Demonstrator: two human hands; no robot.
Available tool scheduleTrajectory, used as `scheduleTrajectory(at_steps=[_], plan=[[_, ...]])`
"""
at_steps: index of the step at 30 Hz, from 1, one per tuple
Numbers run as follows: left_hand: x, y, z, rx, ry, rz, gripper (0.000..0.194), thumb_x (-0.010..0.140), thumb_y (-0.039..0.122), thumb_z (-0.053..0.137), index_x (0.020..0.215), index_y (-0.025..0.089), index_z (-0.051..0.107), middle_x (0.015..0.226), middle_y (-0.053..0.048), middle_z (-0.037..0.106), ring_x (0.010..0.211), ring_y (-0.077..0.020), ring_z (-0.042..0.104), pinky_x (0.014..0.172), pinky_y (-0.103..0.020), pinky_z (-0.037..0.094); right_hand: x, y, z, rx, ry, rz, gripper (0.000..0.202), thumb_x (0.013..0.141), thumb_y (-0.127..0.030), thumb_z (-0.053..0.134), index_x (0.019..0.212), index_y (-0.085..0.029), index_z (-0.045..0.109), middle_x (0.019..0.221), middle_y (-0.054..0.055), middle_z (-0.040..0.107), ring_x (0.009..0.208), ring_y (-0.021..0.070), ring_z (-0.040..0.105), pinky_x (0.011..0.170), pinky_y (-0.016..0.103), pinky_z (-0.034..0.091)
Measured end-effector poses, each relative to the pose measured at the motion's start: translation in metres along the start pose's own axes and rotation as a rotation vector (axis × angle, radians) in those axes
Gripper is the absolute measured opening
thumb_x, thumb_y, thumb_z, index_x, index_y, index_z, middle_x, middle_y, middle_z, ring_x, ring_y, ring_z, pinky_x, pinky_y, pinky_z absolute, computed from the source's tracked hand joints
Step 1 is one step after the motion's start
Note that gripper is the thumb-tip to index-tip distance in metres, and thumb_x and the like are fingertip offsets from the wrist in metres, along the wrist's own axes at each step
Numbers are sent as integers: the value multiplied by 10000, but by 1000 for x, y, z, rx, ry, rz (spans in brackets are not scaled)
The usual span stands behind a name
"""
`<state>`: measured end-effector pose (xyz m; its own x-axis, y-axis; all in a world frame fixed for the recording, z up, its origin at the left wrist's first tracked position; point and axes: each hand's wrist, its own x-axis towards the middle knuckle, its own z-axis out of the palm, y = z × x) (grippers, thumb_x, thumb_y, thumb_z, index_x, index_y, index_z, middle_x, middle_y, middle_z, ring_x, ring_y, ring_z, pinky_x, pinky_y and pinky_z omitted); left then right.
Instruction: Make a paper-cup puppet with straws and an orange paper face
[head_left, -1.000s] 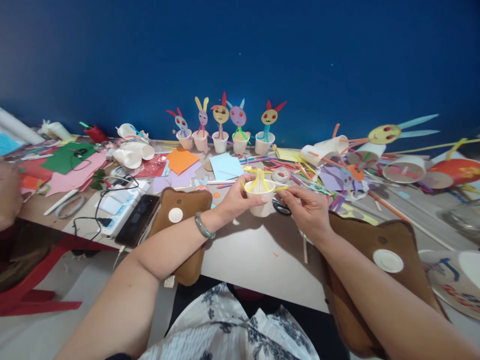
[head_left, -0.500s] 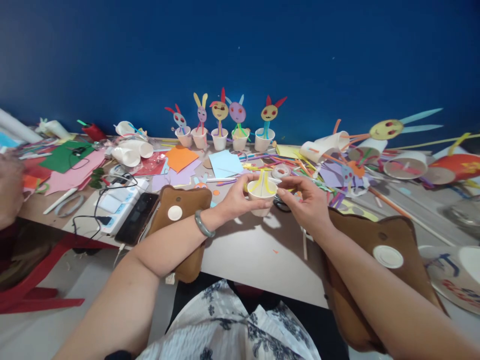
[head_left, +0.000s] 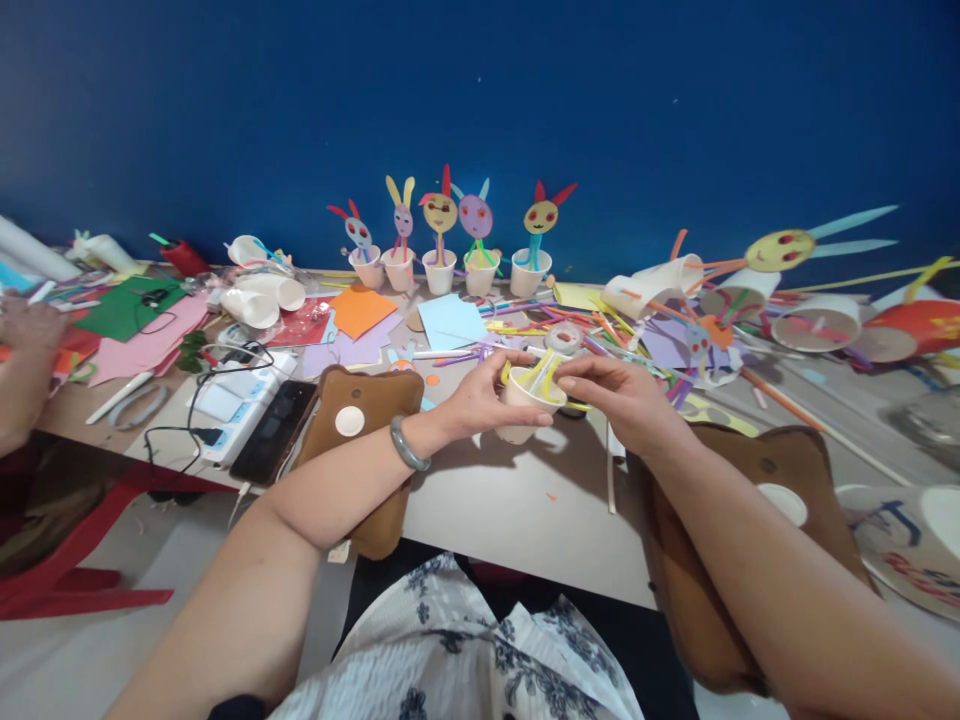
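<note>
A white paper cup (head_left: 517,432) is tilted in the grip of my left hand (head_left: 491,400), its thumb across the near side below the rim. Yellow strips (head_left: 541,372) stand in the cup and bend over its rim. At the cup's right edge, my right hand (head_left: 619,395) pinches one of the yellow strips between thumb and fingers. Behind, along the blue wall, several white cups carry paper rabbit faces on coloured stems, such as the yellow face with red ears (head_left: 541,217).
Brown cushion-like pads lie left (head_left: 373,470) and right (head_left: 739,560). A power strip (head_left: 247,410) and a phone (head_left: 274,432) are at left. Coloured paper (head_left: 452,322), a tape roll (head_left: 564,338) and strips cover the back. Another person's hand (head_left: 26,360) shows at far left.
The cup has tipped over to the right, and its yellow strips now lean that way. My right hand has shifted slightly right and closed on a strip at the rim.
</note>
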<state>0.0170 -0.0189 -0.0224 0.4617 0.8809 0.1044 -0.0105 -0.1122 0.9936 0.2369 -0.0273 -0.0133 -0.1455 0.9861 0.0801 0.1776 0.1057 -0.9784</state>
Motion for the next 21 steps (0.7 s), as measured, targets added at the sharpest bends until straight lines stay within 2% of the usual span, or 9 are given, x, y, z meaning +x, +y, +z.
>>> scheduleTrajectory(at_steps=[3, 7, 14, 21], plan=[[0, -1, 0, 61, -20, 58, 792, 563, 458, 958, 1200, 183, 576, 1305, -141, 614, 1162, -291, 612, 956, -409, 491, -3, -5, 1, -101, -1, -31, 395, 695, -589, 850, 836, -225, 787, 853, 51, 746, 775, 223, 663, 729, 372, 514], [-1, -2, 0, 135, -47, 98, 786, 563, 455, 963, 1204, 186, 596, 1250, -119, 651, 1154, -289, 624, 990, -417, 486, -5, -11, 4, -226, 25, -116, 354, 739, -575, 811, 755, -225, 760, 806, 45, 727, 771, 224, 640, 756, 385, 492], [-1, -3, 0, 151, -99, 124, 776, 564, 454, 970, 1203, 187, 620, 1225, -103, 674, 1136, -280, 637, 995, -410, 488, -9, -15, 9, -192, 41, -124, 283, 794, -503, 781, 756, -224, 748, 786, 31, 715, 740, 196, 619, 702, 342, 478], [1, -2, -2, 97, -175, 141, 750, 582, 442, 964, 1195, 191, 615, 1202, -95, 659, 1101, -261, 641, 987, -400, 491, -9, -16, 9, -187, 16, -144, 323, 816, -531, 760, 736, -223, 709, 742, 18, 684, 691, 179, 597, 655, 320, 475]])
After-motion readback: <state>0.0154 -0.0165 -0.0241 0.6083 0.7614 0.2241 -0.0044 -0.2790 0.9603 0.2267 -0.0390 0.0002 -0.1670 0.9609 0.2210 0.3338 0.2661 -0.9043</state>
